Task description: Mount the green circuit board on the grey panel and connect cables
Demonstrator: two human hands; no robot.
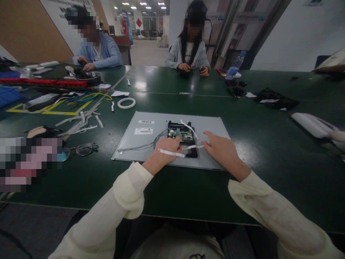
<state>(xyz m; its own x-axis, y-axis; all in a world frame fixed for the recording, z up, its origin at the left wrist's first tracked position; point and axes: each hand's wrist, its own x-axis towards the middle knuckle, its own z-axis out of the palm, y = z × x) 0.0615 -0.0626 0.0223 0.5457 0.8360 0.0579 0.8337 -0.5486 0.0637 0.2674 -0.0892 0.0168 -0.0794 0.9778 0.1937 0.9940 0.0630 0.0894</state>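
Observation:
A flat grey metal panel (pixel 210 124) lies on the table before me, a black bracket (pixel 192 154) and a green circuit board (pixel 185 135) on its middle. My left hand (pixel 167 148) rests over the board's left side, index finger stretched onto it and thumb apart. Across its back lies a white tape strip (pixel 171 153). My right hand (pixel 222 149) is over the panel's right part, index finger extended, its thumb side closed on the end of another tape strip (pixel 196 146). A third strip (pixel 189 128) crosses the bracket's top. Grey cables (pixel 138 146) run left.
Left of the panel are a tape roll (pixel 126 103), loose tape scraps (pixel 82 122) and eyeglasses (pixel 84 149). Two people sit across the table, their hands on small objects. A water bottle (pixel 235 66) and black bags (pixel 276 99) stand farther right.

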